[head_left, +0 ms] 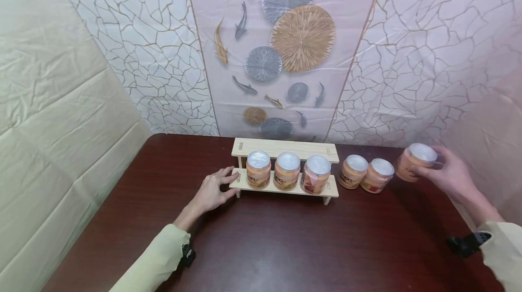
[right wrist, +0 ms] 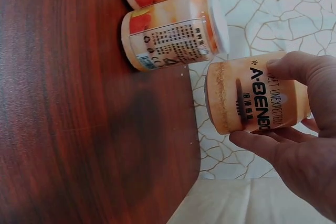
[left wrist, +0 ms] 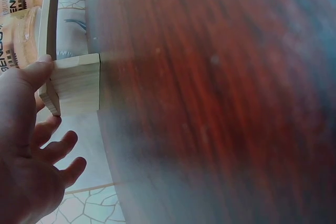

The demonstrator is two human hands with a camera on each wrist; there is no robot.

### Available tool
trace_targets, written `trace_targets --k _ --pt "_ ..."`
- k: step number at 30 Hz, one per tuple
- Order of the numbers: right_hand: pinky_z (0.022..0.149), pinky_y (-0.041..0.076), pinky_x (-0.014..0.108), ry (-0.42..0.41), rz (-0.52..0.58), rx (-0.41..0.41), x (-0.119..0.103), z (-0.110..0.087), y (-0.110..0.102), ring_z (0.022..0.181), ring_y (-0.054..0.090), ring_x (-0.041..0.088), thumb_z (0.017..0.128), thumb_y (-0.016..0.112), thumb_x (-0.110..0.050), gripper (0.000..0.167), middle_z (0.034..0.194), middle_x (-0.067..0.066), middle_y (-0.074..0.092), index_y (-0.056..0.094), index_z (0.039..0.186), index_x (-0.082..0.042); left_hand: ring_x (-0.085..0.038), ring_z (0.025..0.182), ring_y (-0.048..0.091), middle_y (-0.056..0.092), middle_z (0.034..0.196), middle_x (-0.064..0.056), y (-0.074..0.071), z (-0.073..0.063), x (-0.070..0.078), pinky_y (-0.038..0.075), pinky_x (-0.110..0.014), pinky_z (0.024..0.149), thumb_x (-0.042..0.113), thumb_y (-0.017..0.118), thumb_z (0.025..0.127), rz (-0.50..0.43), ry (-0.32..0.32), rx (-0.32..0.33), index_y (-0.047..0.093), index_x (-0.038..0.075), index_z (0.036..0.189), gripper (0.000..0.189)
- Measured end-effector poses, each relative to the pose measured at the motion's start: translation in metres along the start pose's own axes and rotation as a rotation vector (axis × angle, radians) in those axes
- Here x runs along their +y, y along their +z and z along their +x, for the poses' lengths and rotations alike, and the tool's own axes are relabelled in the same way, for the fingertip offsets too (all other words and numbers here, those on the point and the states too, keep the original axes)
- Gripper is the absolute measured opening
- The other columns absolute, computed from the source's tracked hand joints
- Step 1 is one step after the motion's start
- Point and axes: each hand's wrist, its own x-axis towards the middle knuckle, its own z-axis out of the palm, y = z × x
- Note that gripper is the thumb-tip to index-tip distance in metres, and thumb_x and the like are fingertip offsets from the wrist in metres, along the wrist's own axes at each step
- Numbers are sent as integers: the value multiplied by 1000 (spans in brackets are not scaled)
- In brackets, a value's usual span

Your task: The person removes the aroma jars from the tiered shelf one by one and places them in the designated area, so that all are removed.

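Note:
My left hand point(head_left: 212, 189) pinches the left end of the lower board of a two-tier wooden rack point(head_left: 285, 147), thumb on the front edge. Three orange labelled jars with silvery lids stand in a row on that lower board: a left jar point(head_left: 258, 175), a middle jar point(head_left: 286, 177) and a right jar point(head_left: 315, 180). At the table's right side my right hand point(head_left: 452, 174) grips another such jar point(right wrist: 244, 98) around its side, thumb opposite the fingers. The right wrist view shows this jar raised off the table, its dark lettering facing the camera.
Right of the rack, two more jars stand on the dark wooden table point(head_left: 261, 246), a nearer-to-rack jar point(head_left: 351, 175) and its neighbour point(head_left: 375, 180), side by side. The rack's upper board bears no jars. A patterned cloth backdrop point(head_left: 163, 56) hangs behind the table.

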Motion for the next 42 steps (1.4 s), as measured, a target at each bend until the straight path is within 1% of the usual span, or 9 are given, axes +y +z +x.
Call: trace_targets --k 6,8,12,14,21,25,28,30,42 --pt "63 42 7 8 48 -11 8 -4 9 86 59 5 87 77 -10 69 123 41 48 37 136 19 -49 122 54 57 136 -25 0 -1 0 44 -60 98 19 81 85 3 2 0 69 2 126 46" --pt "63 43 7 12 53 -12 9 -6 12 86 60 7 87 76 -9 70 124 42 47 36 136 19 -49 122 54 57 137 -25 0 -1 0 44 -60 97 19 81 85 5 3 0 69 2 127 46" --pt "62 42 7 30 41 -21 13 -10 18 102 55 54 87 76 -8 74 125 49 44 32 139 21 -49 122 54 56 137 -24 1 -1 0 44 -59 98 19 81 85 5 3 -1 69 3 127 46" --pt "63 40 6 39 33 -23 16 -11 21 106 51 58 87 75 -9 74 125 50 44 32 139 21 -48 123 54 56 137 -24 2 -1 0 44 -59 98 19 81 85 6 1 -3 69 3 127 47" --pt "86 38 37 51 -51 -13 24 -17 25 110 46 52 87 75 -16 73 127 45 44 36 138 20 -50 122 53 56 137 -24 3 -2 -1 43 -59 99 20 82 84 12 -2 -9 69 3 127 47" --pt "81 41 21 44 -20 -15 27 -18 29 94 55 17 87 76 -13 72 124 45 48 37 137 19 -50 122 53 56 137 -24 3 -1 -1 43 -59 99 19 82 84 6 -2 -4 69 3 127 47" --pt "67 37 9 40 10 -21 28 -19 33 84 43 -11 85 77 -10 71 120 44 51 38 136 19 -50 122 53 56 138 -23 2 -1 -1 43 -59 100 20 82 84 6 -7 -6 69 4 127 48" --pt "66 37 9 40 16 -26 28 -20 35 82 38 -18 85 77 -9 71 120 45 51 38 136 19 -49 123 53 56 138 -23 2 -1 0 43 -58 100 20 82 84 7 -9 -8 69 4 127 48" --pt "68 36 12 45 -25 -55 28 -18 39 90 49 2 85 77 -11 72 121 42 52 37 137 19 -50 123 53 56 138 -23 0 0 1 43 -59 99 18 82 85 -1 -12 -3 69 3 127 47"
